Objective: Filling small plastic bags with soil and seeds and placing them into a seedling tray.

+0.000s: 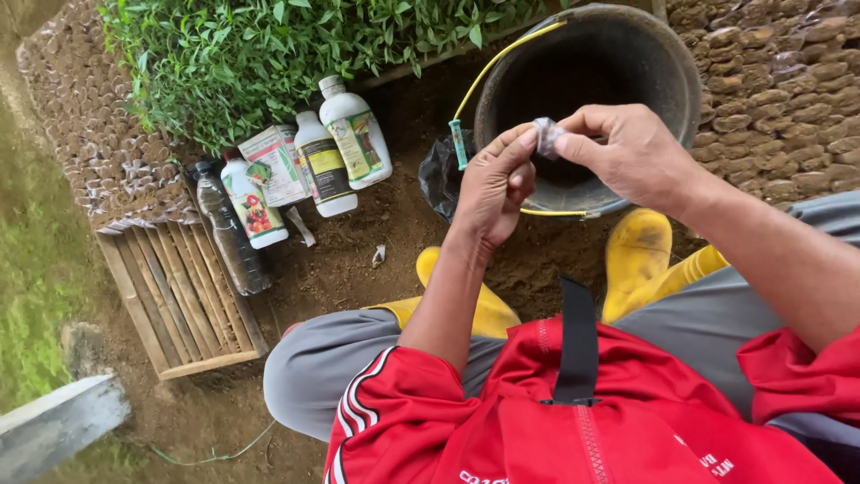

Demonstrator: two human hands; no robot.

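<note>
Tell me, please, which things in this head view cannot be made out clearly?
- Small pale packet: mostly covered by the fingers of the left hand and right hand; its kind is unclear.
- Bucket inside: dark, partly behind both hands.
- Black bag: half hidden by the bucket.
- Bottle labels: too small.

Both hands meet over a dark bucket (667, 81) with a yellow wire handle (502, 58). The left hand (494, 184) and the right hand (623, 152) pinch a small pale crumpled packet (546, 136) between their fingertips, just above the bucket's rim. Yellow boots (638, 255) stand on bare soil (358, 260) below. To the left, three white bottles (324, 166) and a dark bottle (231, 235) lie beside a slatted wooden tray (179, 309), near green seedlings (269, 54).
</note>
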